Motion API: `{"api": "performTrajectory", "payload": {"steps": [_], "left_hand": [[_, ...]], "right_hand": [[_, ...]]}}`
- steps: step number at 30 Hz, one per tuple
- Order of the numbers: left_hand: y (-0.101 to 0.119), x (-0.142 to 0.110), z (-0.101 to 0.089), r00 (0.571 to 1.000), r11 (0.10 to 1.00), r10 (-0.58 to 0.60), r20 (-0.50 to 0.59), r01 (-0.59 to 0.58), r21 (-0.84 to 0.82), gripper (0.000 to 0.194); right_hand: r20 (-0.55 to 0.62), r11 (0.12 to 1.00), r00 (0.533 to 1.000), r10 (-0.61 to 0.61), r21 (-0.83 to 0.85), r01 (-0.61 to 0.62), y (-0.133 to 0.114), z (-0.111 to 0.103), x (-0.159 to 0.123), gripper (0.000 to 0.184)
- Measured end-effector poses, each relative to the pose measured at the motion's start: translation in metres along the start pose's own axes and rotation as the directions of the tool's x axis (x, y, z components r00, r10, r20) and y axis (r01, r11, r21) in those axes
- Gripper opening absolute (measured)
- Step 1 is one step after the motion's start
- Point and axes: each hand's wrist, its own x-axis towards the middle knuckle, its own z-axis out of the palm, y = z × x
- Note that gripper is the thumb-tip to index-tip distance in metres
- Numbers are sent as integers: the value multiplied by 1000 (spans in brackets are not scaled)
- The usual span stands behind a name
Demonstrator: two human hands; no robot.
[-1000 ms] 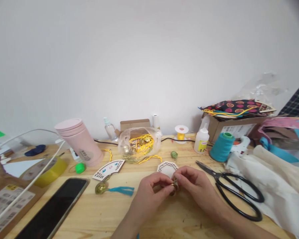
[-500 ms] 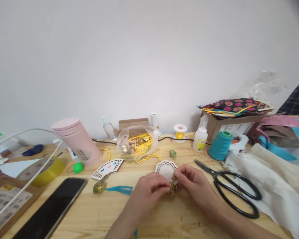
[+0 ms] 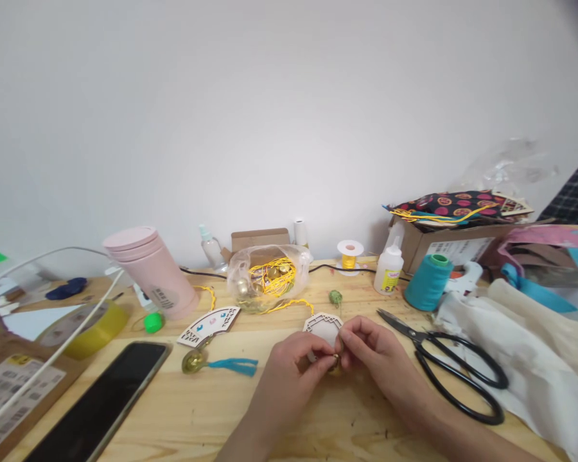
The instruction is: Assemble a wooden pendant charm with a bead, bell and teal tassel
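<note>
Between finger and thumb my left hand (image 3: 298,369) pinches a small gold bell (image 3: 335,363), mostly covered by the fingers. Close beside it, the fingertips of my right hand (image 3: 373,353) are pressed together at the bell's upper edge; a thin olive thread (image 3: 340,314) seems to run into them from a small green thread ball (image 3: 335,297). Just behind the hands lies an octagonal white wooden pendant (image 3: 322,325) with a yellow cord (image 3: 293,303). Left of them, a fan-shaped pendant (image 3: 209,326) has a gold bell (image 3: 191,362) and a blue tassel (image 3: 234,366) attached.
Black-handled scissors (image 3: 443,359) lie right of my hands, near white cloth (image 3: 505,359). Behind stand a glue bottle (image 3: 389,269), a teal thread cone (image 3: 428,282) and a plastic bag (image 3: 241,269) of bells and cords. Leftward are a phone (image 3: 101,404) and a pink tumbler (image 3: 149,273).
Both hands stay together around the bell, with small finger movements. The bell showed more half a second ago and is now more covered by the left fingers. The view shifts slightly.
</note>
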Motion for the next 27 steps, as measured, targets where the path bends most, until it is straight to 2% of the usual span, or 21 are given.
{"api": "performTrajectory", "payload": {"steps": [4,11,17,21,27], "left_hand": [[1,0,3,998,997,-51,-25,49,-53,10],[0,-1,6,995,996,-79,-63,76,-42,11],[-2,0,7,975,975,-197,-99,184,-128,9],[-2,2,8,966,952,-245,-82,224,-208,10],[-3,0,10,966,947,-248,-75,226,-229,10]], "right_hand": [[-4,997,999,40,59,-40,-1,3,-1,21],[-23,983,995,98,156,-93,1,3,1,20],[-30,971,989,146,194,-137,1,2,0,21],[-28,966,986,162,206,-153,1,2,0,25],[-24,952,979,204,238,-193,2,1,0,29]]}}
